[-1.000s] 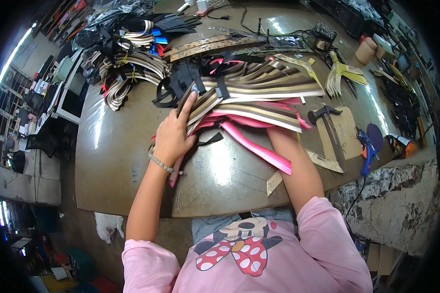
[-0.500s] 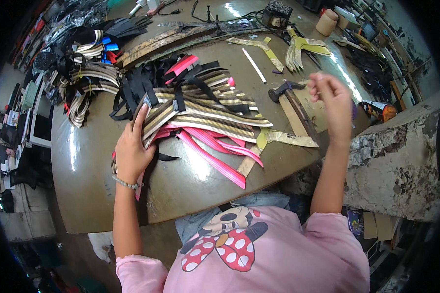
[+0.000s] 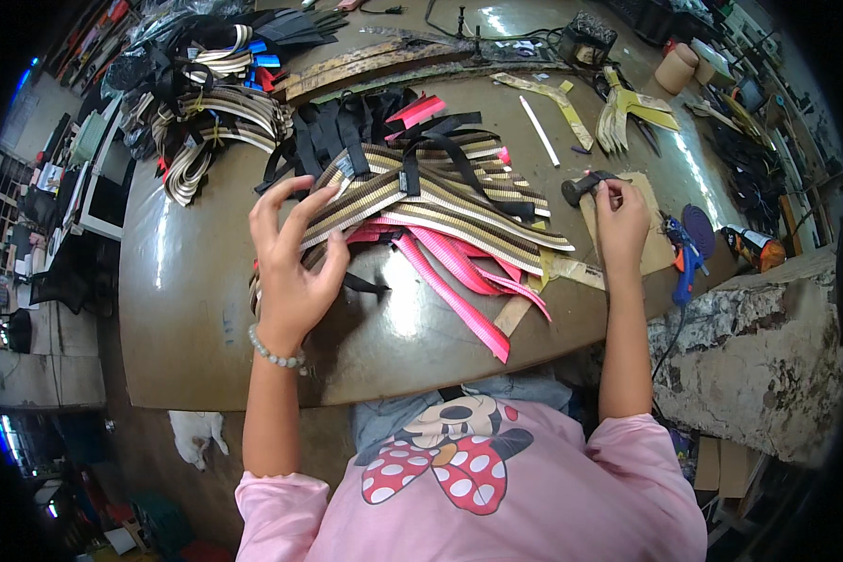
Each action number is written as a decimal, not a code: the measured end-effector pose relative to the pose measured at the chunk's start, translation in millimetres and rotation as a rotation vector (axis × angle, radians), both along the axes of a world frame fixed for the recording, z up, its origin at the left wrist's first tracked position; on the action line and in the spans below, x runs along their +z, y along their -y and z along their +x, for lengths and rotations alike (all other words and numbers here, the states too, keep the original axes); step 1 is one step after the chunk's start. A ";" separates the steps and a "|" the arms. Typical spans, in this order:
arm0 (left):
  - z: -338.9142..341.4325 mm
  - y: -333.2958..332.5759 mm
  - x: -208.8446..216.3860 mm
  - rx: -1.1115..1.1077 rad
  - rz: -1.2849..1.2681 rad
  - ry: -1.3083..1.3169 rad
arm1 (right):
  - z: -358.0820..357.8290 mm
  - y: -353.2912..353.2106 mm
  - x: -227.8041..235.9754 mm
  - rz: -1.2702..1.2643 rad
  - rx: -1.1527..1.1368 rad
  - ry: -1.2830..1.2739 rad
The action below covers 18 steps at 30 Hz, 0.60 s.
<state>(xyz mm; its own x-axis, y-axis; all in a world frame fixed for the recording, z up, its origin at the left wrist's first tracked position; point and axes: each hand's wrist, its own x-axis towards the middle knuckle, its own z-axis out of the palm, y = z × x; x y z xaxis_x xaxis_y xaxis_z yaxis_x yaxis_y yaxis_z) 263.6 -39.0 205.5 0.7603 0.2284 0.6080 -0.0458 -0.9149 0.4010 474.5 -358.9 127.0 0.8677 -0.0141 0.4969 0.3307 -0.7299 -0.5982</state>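
In front of me lies a pile of striped brown, black and cream webbing straps (image 3: pixel 459 201) with black loops, over bright pink straps (image 3: pixel 459 286). My left hand (image 3: pixel 295 258) is at the pile's left end, fingers spread and curved apart, with nothing gripped; whether the fingertips touch the straps is hard to tell. At the right, my right hand (image 3: pixel 620 225) has its fingers closed at a hammer (image 3: pixel 583 187), just by its dark head. The hand and forearm hide the handle. Under the hammer is a tan board (image 3: pixel 658 245).
A blue glue gun (image 3: pixel 688 260) lies right of my right hand. Yellow Y-shaped templates (image 3: pixel 618 117) and a white stick (image 3: pixel 540 131) lie farther back. Bundled straps (image 3: pixel 229 117) fill the far left. A worn concrete block (image 3: pixel 749 347) abuts the table's right side. A white cat (image 3: pixel 197 436) lies below.
My right hand has come down from the air onto the hammer. The left hand has lifted its fingers off the straps and spread them. The view has shifted, revealing the glue gun.
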 end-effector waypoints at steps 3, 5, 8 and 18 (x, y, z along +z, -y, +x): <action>16.3 11.6 0.1 -0.032 -0.017 0.088 | 1.6 0.1 -3.4 0.078 0.007 0.031; 25.8 18.3 0.4 -0.028 0.008 0.086 | 2.5 1.8 -3.9 0.012 0.063 0.072; 37.8 28.9 -1.2 -0.025 0.063 0.048 | 2.9 5.2 -1.6 -0.036 0.086 0.062; 65.3 29.2 -8.6 0.035 0.266 -0.020 | -1.6 0.1 13.7 -0.150 -0.019 0.363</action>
